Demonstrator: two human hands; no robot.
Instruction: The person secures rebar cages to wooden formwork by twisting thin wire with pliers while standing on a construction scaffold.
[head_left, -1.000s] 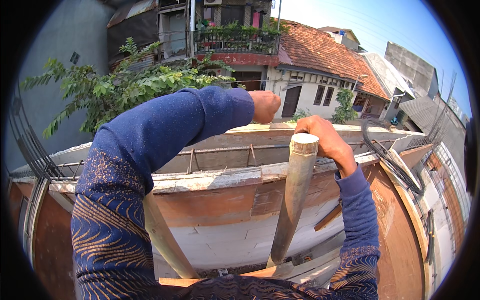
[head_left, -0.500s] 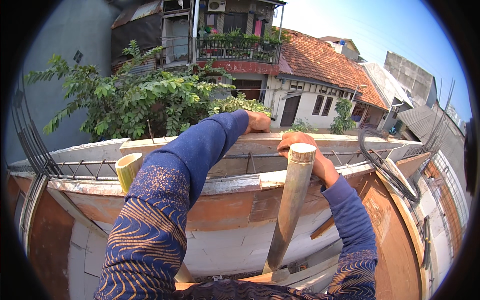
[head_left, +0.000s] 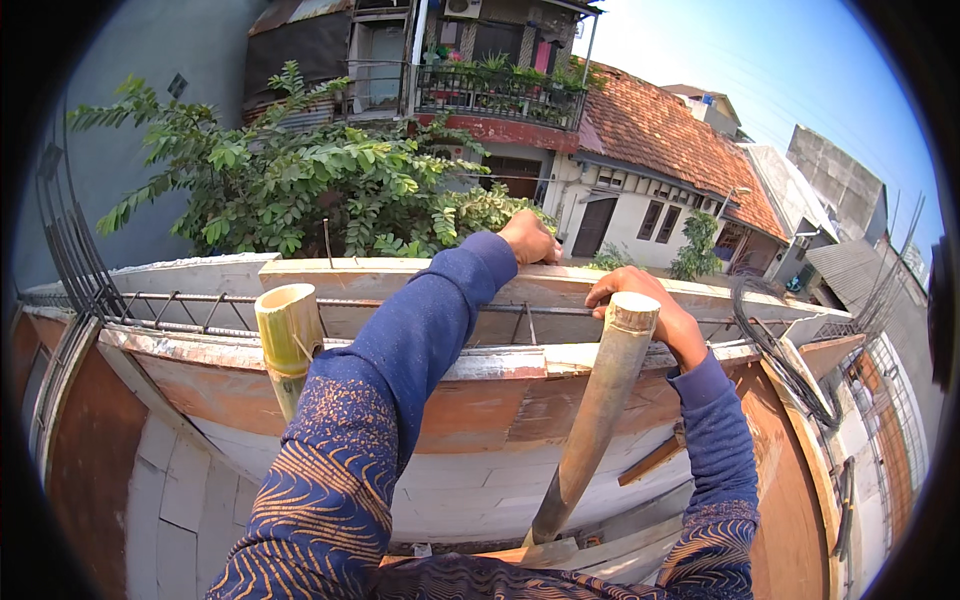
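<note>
My left hand [head_left: 530, 239] reaches forward to the top edge of the far wooden board [head_left: 430, 272]. Its fingers are closed; whatever they hold is too small or hidden to make out. Just behind the top of a weathered bamboo pole [head_left: 596, 420], my right hand [head_left: 655, 308] has its fingers bent down over the gap between the two boards. The pole hides part of that hand, and what its fingers hold cannot be seen. Steel reinforcing bars [head_left: 225, 300] run along the gap. The near board [head_left: 455, 410] carries a whitish, mortar-stained top edge.
A greenish cut bamboo pole [head_left: 286, 325] stands left of my left arm. Black wire coils [head_left: 785, 350] hang over the right end of the boards. Upright bars [head_left: 75, 240] rise at far left. Planks [head_left: 625, 550] lie below me. A leafy tree [head_left: 290, 180] grows beyond the wall.
The view has shifted slightly, showing more of the greenish bamboo. My right hand has drawn away from my left hand, and its fingers now hang lower over the gap. My left hand stays at the far board.
</note>
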